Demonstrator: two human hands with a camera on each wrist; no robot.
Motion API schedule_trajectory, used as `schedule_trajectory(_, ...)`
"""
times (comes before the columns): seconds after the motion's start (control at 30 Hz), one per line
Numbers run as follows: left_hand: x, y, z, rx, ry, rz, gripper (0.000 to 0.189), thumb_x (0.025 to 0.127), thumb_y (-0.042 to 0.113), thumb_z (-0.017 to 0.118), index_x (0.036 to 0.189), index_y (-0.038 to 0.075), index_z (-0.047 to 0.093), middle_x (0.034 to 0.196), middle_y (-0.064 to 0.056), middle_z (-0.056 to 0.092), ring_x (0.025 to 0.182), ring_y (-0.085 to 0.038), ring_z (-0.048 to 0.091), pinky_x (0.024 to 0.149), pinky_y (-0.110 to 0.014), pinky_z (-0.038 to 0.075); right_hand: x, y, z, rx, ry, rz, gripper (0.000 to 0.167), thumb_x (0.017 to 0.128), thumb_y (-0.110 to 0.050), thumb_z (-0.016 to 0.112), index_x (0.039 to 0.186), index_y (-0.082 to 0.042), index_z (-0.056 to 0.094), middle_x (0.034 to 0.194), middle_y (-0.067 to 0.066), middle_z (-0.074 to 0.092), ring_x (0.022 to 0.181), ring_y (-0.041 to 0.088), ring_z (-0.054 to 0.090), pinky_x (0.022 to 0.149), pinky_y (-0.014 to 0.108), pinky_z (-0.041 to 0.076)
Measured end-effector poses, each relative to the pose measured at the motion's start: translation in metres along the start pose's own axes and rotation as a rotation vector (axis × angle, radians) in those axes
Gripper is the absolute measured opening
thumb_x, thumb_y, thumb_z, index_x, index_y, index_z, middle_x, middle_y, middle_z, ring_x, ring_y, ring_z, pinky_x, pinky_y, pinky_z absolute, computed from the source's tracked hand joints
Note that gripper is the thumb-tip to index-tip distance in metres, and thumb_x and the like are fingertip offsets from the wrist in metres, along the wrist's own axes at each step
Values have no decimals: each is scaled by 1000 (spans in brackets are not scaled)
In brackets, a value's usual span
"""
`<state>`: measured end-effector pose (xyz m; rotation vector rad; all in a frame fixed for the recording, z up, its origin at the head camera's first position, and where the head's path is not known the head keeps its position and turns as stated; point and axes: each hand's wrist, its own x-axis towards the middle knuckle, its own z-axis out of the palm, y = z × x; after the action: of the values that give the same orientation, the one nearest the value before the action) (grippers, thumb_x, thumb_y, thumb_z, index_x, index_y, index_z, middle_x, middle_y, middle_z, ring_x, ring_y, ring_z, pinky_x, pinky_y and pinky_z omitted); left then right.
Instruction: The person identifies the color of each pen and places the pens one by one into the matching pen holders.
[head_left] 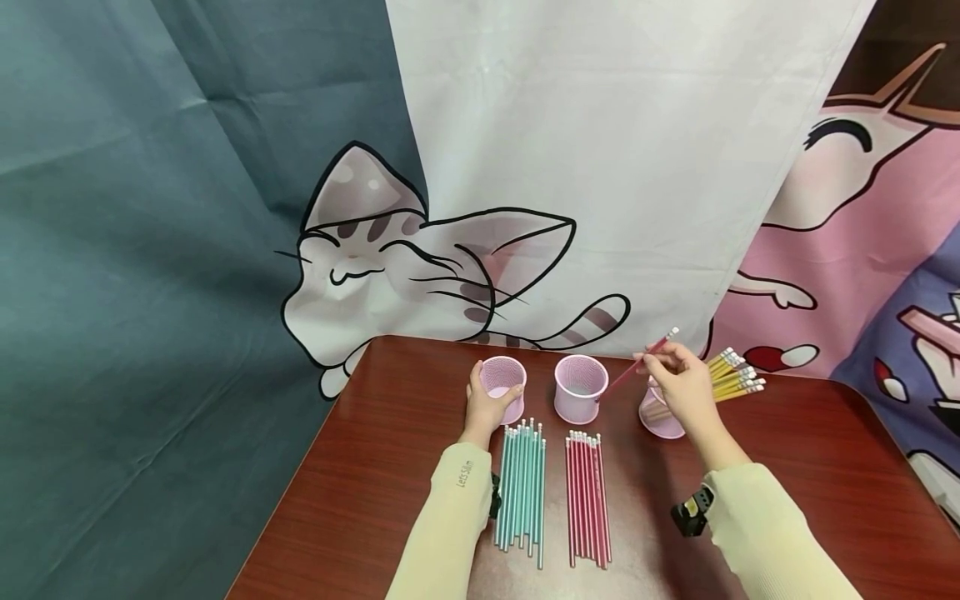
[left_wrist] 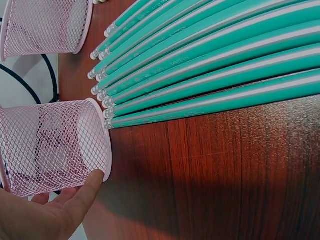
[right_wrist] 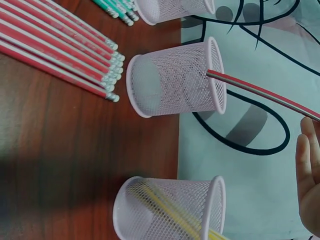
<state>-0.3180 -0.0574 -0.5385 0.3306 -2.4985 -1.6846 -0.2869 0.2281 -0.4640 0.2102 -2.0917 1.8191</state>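
Observation:
My left hand point(head_left: 486, 407) holds the left pink mesh pencil cup point(head_left: 504, 373), fingers along its left side and thumb across the front. In the left wrist view, a fingertip rests at the cup's base rim. My right hand point(head_left: 684, 383) pinches a red pencil point(head_left: 630, 372) near its eraser end. That pencil slants down to the left, its lower end overlapping the rim of the middle pink mesh cup point(right_wrist: 175, 80). Nearest below my right hand is the right pink mesh cup point(head_left: 663, 427), which holds several yellow pencils point(head_left: 737, 380) leaning right.
Several teal pencils point(head_left: 522, 483) lie side by side in front of the left cup. A row of red pencils point(head_left: 587, 500) lies to their right, erasers toward the cups. All stand on a dark red wooden table point(head_left: 352, 467), with a cartoon-printed curtain point(head_left: 525, 125) behind its far edge.

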Motion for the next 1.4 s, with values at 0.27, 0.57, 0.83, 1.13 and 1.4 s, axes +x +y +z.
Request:
schedule_trajectory(0.27, 0, -1, 1, 4, -11, 3, 90, 71, 30, 81, 142, 21, 27, 135, -21, 35, 116, -37, 45, 95, -47, 38, 6, -15, 10, 5, 54, 99, 28, 90, -6, 58, 105, 16, 51, 83, -7, 69, 69, 5, 66, 59, 20, 52)
schedule_trajectory(0.57, 3, -1, 4, 1, -14, 3, 91, 70, 31, 81, 143, 22, 27, 136, -21, 35, 116, -37, 45, 96, -46, 37, 0, 2, 14, -35, -6, 198, 26, 91, -7, 58, 102, 16, 52, 76, -8, 67, 65, 0, 64, 58, 27, 54)
schedule_trajectory(0.83, 2, -2, 3, 1, -2, 18, 91, 69, 30, 81, 142, 21, 28, 134, -21, 36, 115, -38, 45, 96, -48, 37, -4, 9, 12, -256, -31, 341, 36, 91, -17, 58, 110, 13, 57, 78, 19, 68, 52, 6, 61, 48, 24, 50)
schedule_trajectory(1.13, 3, -3, 2, 13, -14, -9, 91, 70, 31, 81, 143, 23, 26, 135, -20, 35, 116, -36, 45, 96, -47, 38, -20, 18, 10, -139, -169, 456, 38, 94, -12, 53, 118, 17, 50, 93, 18, 68, 66, 16, 65, 58, 28, 53)
schedule_trajectory(1.4, 2, -2, 1, 9, -20, -19, 91, 71, 31, 80, 144, 24, 26, 136, -20, 35, 115, -36, 45, 95, -47, 39, -42, 39, 16, -261, -267, 468, 30, 91, -8, 55, 109, 16, 57, 88, 24, 66, 67, 26, 66, 58, 37, 54)
